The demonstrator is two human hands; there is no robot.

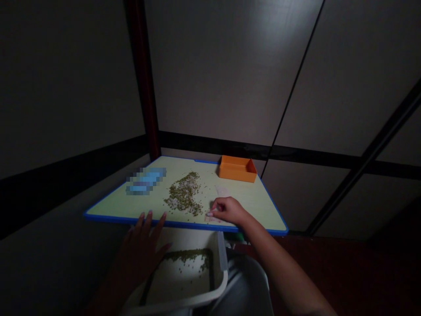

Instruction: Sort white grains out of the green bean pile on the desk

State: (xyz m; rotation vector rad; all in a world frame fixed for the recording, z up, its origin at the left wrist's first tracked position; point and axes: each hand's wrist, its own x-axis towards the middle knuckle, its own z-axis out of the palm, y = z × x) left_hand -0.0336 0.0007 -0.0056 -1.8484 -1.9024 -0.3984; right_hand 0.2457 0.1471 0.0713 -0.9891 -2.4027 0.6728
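Nearby, 2 hands (pixel 228 210) around green grains (pixel 184 195).

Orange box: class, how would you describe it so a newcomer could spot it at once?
Find the pale tabletop with the blue rim. Near its far right corner sits a shallow, open-topped orange box. Its bright orange colour sets it apart from the whitish bin below the near edge.

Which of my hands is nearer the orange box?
Your right. The right hand is on the tabletop, in front of the orange box; the left hand is farther off, leftward at the near edge.
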